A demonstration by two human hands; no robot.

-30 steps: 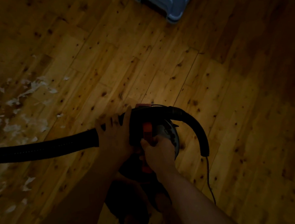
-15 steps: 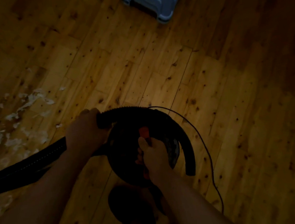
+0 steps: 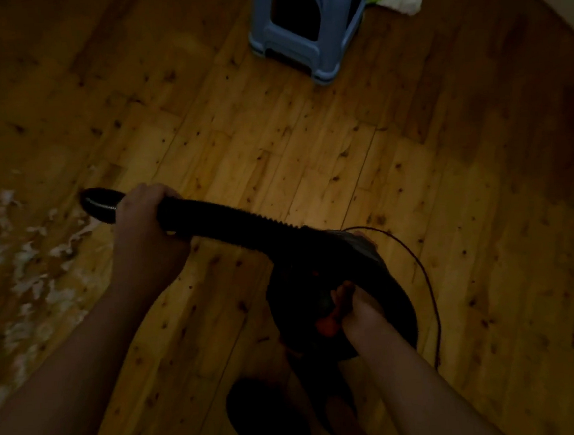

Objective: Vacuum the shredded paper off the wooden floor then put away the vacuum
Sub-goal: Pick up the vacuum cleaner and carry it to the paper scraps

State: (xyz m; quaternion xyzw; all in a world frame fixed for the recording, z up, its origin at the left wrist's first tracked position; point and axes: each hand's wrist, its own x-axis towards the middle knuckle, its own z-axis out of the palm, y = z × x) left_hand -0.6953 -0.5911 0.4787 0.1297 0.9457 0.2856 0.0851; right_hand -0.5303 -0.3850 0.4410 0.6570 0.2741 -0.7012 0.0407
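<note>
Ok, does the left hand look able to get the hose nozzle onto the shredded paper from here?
Probably yes. The left hand grips the hose just behind its nozzle, which points toward the shredded paper lying close by on the floor, with nothing between them. Lowering it should do.

No legible text or labels.

Hose (image 3: 231, 223) no longer curled round vacuum (image 3: 338, 275); now sticks out straight, going left. Left hand (image 3: 149, 224) now grips it near tip, close to paper bits (image 3: 25, 272).
</note>
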